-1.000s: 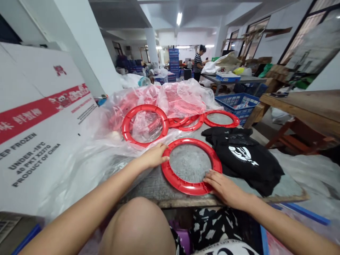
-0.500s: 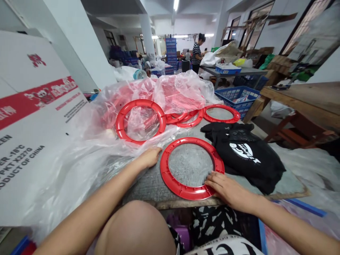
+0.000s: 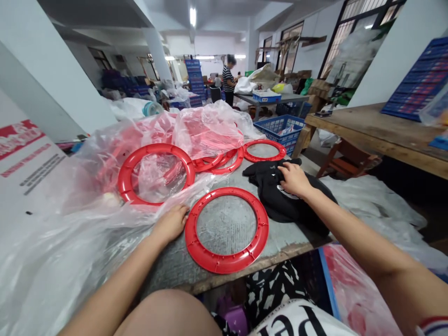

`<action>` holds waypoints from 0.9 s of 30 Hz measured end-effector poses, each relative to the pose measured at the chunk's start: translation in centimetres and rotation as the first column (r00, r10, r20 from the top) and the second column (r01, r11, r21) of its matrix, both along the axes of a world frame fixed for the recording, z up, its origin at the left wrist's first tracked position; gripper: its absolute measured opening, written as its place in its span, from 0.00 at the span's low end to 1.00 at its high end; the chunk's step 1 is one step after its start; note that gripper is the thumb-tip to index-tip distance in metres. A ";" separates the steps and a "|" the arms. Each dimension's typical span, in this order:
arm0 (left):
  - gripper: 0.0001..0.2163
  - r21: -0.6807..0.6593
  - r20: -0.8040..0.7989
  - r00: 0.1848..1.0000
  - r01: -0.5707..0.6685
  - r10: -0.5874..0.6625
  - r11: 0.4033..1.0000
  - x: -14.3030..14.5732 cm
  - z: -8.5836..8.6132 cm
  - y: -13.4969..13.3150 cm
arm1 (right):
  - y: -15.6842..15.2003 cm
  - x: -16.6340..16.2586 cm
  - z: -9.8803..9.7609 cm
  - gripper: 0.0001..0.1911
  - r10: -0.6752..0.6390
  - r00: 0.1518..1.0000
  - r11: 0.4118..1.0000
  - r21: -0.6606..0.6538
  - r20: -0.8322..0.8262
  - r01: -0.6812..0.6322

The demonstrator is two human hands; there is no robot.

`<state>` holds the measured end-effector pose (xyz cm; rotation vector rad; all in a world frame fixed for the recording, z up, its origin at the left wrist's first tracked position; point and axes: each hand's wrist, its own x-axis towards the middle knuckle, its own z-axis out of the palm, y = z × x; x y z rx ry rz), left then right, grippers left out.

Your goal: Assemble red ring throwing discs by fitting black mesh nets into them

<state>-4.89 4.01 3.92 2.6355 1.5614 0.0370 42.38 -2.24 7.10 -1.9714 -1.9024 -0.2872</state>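
1. One red ring (image 3: 227, 264), flat on the grey counter (image 3: 280, 236), lower centre of frame.
2. One left hand (image 3: 171, 224), left of centre, just beside that ring; fingers loosely bent, grip cannot be told.
3. One right hand (image 3: 294, 179), right of centre, atop black cloth (image 3: 276, 205); fingers slightly spread, grip cannot be told.
4. Several other red rings (image 3: 125, 182), upper left to centre, some under clear plastic (image 3: 210, 123).

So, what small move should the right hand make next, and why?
Perhaps the right hand could close its fingers around a fold of the black cloth. Its fingers lie on that cloth, while the nearest red ring rests on the table, away from this hand and with the left hand by its left edge.
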 end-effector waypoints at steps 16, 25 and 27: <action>0.26 -0.093 0.400 0.912 0.138 -0.090 0.986 8.7 9.8 -5.8 | 0.0 -0.1 12.1 0.16 0.276 0.666 0.914 0.404 -0.693 0.042; 0.36 -0.016 0.768 0.593 0.395 -0.242 0.919 16.8 11.9 -8.1 | -3.4 -8.1 13.9 0.22 0.434 0.549 0.901 0.349 -0.714 -0.258; 0.21 -0.035 0.836 0.523 0.352 -0.166 0.935 17.2 11.5 -8.1 | -3.8 -8.8 13.6 0.22 0.437 0.527 0.897 0.306 -0.729 -0.319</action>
